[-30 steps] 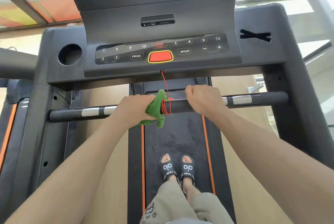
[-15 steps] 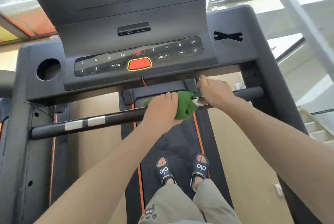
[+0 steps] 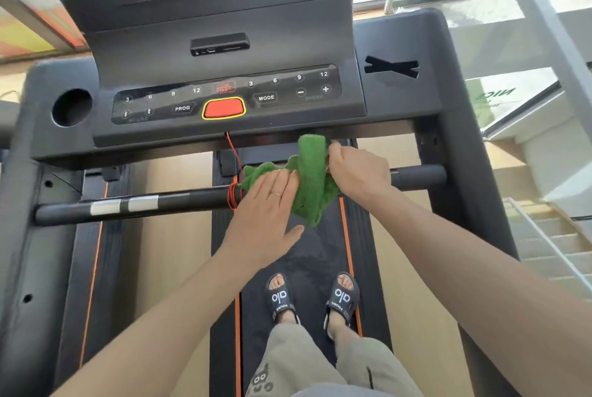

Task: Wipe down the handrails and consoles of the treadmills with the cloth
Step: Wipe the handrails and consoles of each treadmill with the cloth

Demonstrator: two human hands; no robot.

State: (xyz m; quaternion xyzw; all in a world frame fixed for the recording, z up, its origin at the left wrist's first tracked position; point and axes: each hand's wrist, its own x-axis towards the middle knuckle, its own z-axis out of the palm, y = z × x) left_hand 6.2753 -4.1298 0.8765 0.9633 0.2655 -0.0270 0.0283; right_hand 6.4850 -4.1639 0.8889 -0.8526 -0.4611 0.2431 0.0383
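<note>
A green cloth [image 3: 310, 178] is draped over the black front handrail [image 3: 179, 201], right of its middle, with one end standing up toward the underside of the console [image 3: 224, 44]. My left hand [image 3: 269, 204] lies flat with straight fingers, its fingertips touching the cloth's left part on the rail. My right hand [image 3: 358, 175] is curled and grips the cloth's right side, near the raised end. The cloth and both hands hide the rail beneath them.
A red safety cord [image 3: 234, 153] hangs from the console and is wound round the rail just left of my left hand. The button panel has a red stop button [image 3: 223, 108]. A round cup hole [image 3: 72, 107] is at the left. My sandalled feet [image 3: 310, 297] stand on the belt; stairs [image 3: 551, 236] lie at the right.
The cloth has slid rightward along the rail. My left hand has let go of it and opened flat. My right hand has left the bare rail and taken hold of the cloth.
</note>
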